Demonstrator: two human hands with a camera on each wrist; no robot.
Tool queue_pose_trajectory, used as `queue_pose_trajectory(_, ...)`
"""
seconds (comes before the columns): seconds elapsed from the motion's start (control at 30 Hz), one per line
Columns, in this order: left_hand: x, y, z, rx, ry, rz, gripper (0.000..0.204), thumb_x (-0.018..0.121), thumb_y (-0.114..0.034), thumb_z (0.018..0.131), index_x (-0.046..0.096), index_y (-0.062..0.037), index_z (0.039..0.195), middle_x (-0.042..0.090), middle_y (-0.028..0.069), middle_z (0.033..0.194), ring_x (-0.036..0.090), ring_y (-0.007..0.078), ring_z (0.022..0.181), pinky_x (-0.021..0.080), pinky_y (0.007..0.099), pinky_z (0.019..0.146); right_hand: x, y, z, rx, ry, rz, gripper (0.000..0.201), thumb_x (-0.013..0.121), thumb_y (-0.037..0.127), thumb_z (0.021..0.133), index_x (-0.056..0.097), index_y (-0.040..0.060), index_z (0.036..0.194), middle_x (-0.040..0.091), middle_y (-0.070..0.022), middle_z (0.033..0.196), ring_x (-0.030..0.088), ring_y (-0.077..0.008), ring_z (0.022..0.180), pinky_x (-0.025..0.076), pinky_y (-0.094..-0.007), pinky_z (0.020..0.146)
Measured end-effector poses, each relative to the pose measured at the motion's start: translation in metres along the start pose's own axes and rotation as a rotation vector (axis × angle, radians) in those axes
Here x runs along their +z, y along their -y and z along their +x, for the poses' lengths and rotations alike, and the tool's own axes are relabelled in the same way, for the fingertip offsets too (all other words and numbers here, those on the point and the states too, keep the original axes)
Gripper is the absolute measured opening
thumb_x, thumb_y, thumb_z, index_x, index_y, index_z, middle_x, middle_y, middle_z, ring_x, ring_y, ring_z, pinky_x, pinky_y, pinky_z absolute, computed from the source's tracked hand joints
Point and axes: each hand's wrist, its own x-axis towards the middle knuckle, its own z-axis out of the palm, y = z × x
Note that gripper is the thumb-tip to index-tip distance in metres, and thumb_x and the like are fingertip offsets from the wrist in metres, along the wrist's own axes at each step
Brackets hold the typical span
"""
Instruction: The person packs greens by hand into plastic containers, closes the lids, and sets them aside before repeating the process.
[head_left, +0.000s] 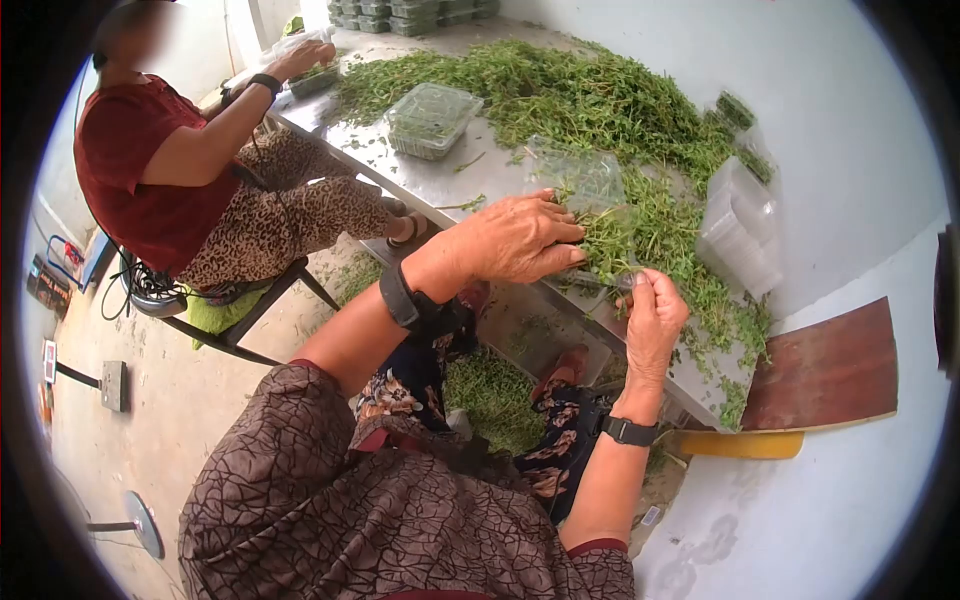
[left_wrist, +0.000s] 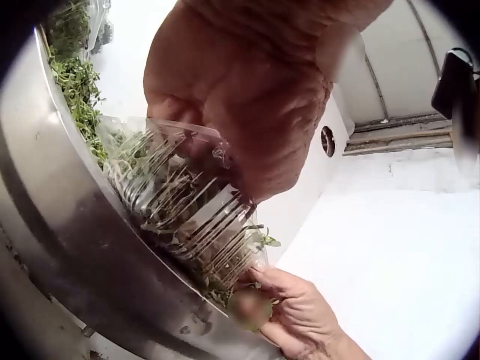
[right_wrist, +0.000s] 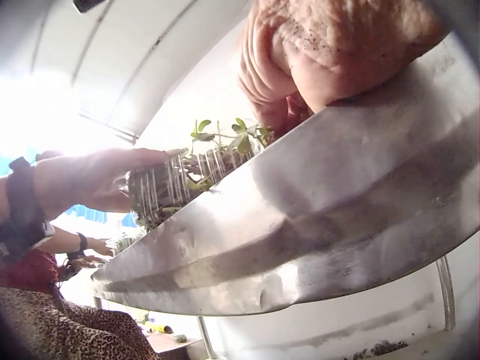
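Observation:
A clear ribbed plastic box [left_wrist: 199,225] packed with leafy green sprigs [head_left: 607,238] sits at the metal table's near edge, its transparent lid [head_left: 575,172] folded back behind it. My left hand [head_left: 520,240] lies across the box from the left, fingers extended over the greens and thumb low at the near side. In the left wrist view its palm hides part of the contents. At the box's right end, my right hand [head_left: 655,315] pinches a sprig between thumb and forefinger. Leaves stick up beside those fingertips in the right wrist view.
A big heap of greens [head_left: 560,90] covers the table's back. A closed filled box [head_left: 430,120] stands left, and nested clear boxes [head_left: 742,230] lean at right. Another person [head_left: 165,150] sits at the left, handling a box. Filled boxes [head_left: 410,14] are stacked at the far end.

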Motion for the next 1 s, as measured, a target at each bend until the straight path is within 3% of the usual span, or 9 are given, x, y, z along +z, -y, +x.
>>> queue_pose_trajectory(0.17, 0.007, 0.002, 0.003, -0.125, 0.002, -0.014, 0.036, 0.051, -0.029, 0.091, 0.063, 0.0020, 0.105, 0.063, 0.0200, 0.106, 0.058, 0.0329, 0.101, 0.032, 0.0468, 0.106, -0.001, -0.003, 0.002, -0.012, 0.020, -0.004, 0.018, 0.053, 0.011, 0.090, 0.063, -0.0042, 0.091, 0.054, 0.0022, 0.066, 0.045, -0.0039, 0.056, 0.036, -0.0224, 0.050)
queue_pose_trajectory(0.3, 0.007, 0.003, -0.002, -0.093, -0.029, -0.052, 0.043, 0.047, -0.034, 0.093, 0.060, 0.0015, 0.112, 0.059, 0.0213, 0.115, 0.056, 0.0337, 0.109, 0.033, 0.0459, 0.106, -0.001, -0.002, 0.002, 0.009, 0.014, 0.005, 0.018, 0.054, 0.011, 0.090, 0.063, -0.0042, 0.090, 0.054, 0.0023, 0.065, 0.043, -0.0037, 0.055, 0.036, -0.0228, 0.050)
queue_pose_trajectory(0.37, 0.004, 0.006, -0.009, -0.117, -0.297, -0.345, 0.050, 0.042, -0.041, 0.095, 0.056, -0.0003, 0.119, 0.054, 0.0209, 0.125, 0.050, 0.0340, 0.118, 0.034, 0.0440, 0.105, -0.002, -0.004, 0.003, -0.007, 0.009, -0.043, 0.018, 0.054, 0.011, 0.089, 0.063, -0.0041, 0.089, 0.051, 0.0029, 0.062, 0.041, -0.0039, 0.054, 0.036, -0.0234, 0.049)
queue_pose_trajectory(0.4, -0.006, 0.003, -0.015, -0.137, -0.335, -0.355, 0.052, 0.037, -0.044, 0.096, 0.053, -0.0035, 0.125, 0.048, 0.0194, 0.132, 0.043, 0.0342, 0.125, 0.031, 0.0424, 0.107, -0.003, -0.003, 0.004, -0.008, 0.014, -0.049, 0.019, 0.054, 0.012, 0.089, 0.063, -0.0041, 0.089, 0.050, 0.0033, 0.061, 0.041, -0.0042, 0.054, 0.036, -0.0239, 0.049)
queue_pose_trajectory(0.53, -0.020, -0.003, -0.038, -0.081, -0.499, -0.258, 0.047, 0.039, -0.037, 0.096, 0.053, -0.0046, 0.126, 0.048, 0.0169, 0.133, 0.042, 0.0310, 0.127, 0.027, 0.0442, 0.109, -0.001, -0.004, 0.004, -0.001, 0.004, -0.031, 0.020, 0.054, 0.013, 0.089, 0.064, -0.0041, 0.090, 0.048, 0.0035, 0.060, 0.040, -0.0046, 0.053, 0.038, -0.0246, 0.049)
queue_pose_trajectory(0.77, 0.007, -0.013, -0.053, 0.043, -0.299, -0.008, 0.041, 0.042, -0.028, 0.095, 0.052, -0.0006, 0.124, 0.052, 0.0173, 0.128, 0.044, 0.0322, 0.125, 0.022, 0.0495, 0.111, -0.003, -0.007, 0.006, 0.002, 0.027, -0.011, 0.020, 0.054, 0.012, 0.090, 0.064, -0.0046, 0.092, 0.048, 0.0038, 0.061, 0.040, -0.0037, 0.052, 0.039, -0.0226, 0.049)
queue_pose_trajectory(0.93, 0.010, -0.014, -0.041, 0.051, -0.273, 0.037, 0.035, 0.044, -0.025, 0.095, 0.058, 0.0023, 0.111, 0.059, 0.0193, 0.114, 0.050, 0.0337, 0.116, 0.023, 0.0504, 0.111, -0.001, -0.006, 0.005, -0.015, 0.014, 0.006, 0.019, 0.054, 0.012, 0.090, 0.064, -0.0043, 0.091, 0.049, 0.0038, 0.061, 0.040, -0.0034, 0.052, 0.040, -0.0226, 0.049)
queue_pose_trajectory(1.0, 0.004, -0.018, -0.037, 0.001, -0.120, 0.057, 0.032, 0.044, -0.025, 0.095, 0.060, 0.0028, 0.100, 0.061, 0.0189, 0.103, 0.054, 0.0333, 0.108, 0.024, 0.0506, 0.110, -0.001, -0.005, 0.004, -0.010, 0.013, 0.002, 0.019, 0.054, 0.013, 0.090, 0.064, -0.0042, 0.091, 0.049, 0.0037, 0.061, 0.040, -0.0033, 0.052, 0.040, -0.0227, 0.049)
